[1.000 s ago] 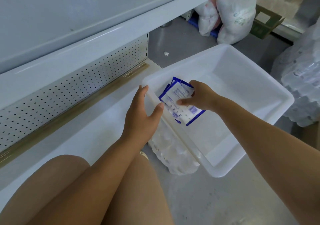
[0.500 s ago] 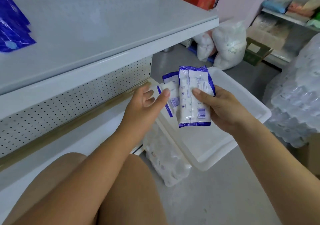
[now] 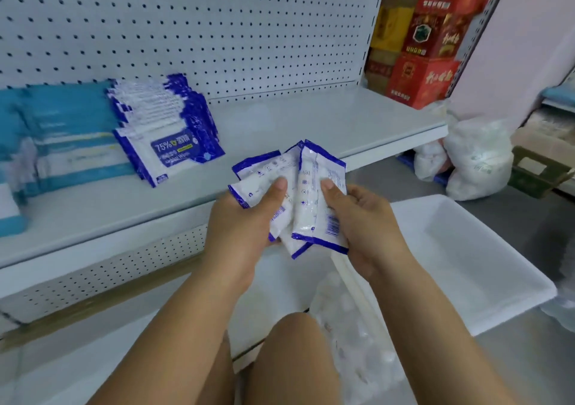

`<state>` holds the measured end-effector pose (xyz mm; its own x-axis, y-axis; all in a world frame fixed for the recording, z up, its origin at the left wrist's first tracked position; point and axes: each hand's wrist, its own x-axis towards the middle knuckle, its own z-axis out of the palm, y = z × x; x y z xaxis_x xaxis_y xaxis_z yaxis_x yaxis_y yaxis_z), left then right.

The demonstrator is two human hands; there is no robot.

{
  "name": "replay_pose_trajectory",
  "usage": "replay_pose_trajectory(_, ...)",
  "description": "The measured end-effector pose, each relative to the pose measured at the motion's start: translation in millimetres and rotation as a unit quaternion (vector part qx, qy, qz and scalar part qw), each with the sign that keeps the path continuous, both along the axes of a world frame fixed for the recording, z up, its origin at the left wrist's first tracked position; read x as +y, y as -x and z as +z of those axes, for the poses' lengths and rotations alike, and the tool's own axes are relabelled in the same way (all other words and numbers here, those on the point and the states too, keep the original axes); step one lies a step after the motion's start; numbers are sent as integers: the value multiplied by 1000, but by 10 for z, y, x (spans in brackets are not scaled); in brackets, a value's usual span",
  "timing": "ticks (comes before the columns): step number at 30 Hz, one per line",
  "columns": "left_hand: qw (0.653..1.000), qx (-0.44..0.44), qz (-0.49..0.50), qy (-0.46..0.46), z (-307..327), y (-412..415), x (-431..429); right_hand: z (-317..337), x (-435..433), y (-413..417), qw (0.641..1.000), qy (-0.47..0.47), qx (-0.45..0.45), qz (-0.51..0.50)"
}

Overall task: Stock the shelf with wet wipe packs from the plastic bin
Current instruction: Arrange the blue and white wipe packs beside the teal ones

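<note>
Blue-edged crinkled wet wipe packs (image 3: 306,207), left hand (image 3: 239,228) gripping, right hand (image 3: 364,224) gripping

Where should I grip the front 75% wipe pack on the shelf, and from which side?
The 75% pack leans back on the row behind it, bottom edge on the shelf. Probably best: pinch its free top edge from above, thumb on the printed face.

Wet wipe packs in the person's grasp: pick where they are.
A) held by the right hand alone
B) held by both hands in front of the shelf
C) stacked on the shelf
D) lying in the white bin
B: the left hand and the right hand both grip the wet wipe packs in the air, off the shelf and above the bin.
</note>
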<state>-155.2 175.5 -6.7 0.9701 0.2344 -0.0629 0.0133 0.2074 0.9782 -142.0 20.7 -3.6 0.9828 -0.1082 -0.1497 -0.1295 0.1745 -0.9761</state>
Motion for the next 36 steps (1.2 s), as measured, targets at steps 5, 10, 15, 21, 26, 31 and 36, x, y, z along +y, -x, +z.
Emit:
replay_pose_trajectory(5, 991, -55, 99, -74, 169, -16, 439, 198, 346, -190, 997, -64, 29, -21)
replay_pose_trajectory(10, 981, -58, 158, -97, 236, -25, 859, 388, 684, -369, 997, -65, 42, 15)
replay_pose_trajectory(15, 974, -65, 171, -135, 303, -58, 1166, 576, 996, -550, 997, 20, 2, 73)
replay_pose_trajectory(21, 964, -64, 224, -126, 363, -75, 1532, 711, 1243, -784, 983, 15, 45, 177)
replay_pose_trajectory(26, 961, -65, 255, -83, 426, -88, 1804, 858, 1261, -862, 929, -167, 106, 312)
replay_pose_trajectory(31, 964, -64, 252, -54, 430, -69, 1912, 845, 1351, -832, 946, 46, 12, 320)
replay_pose_trajectory(36, 968, -64, 239, -43, 427, -24, 1912, 787, 1444, -739, 965, 132, -41, 224)
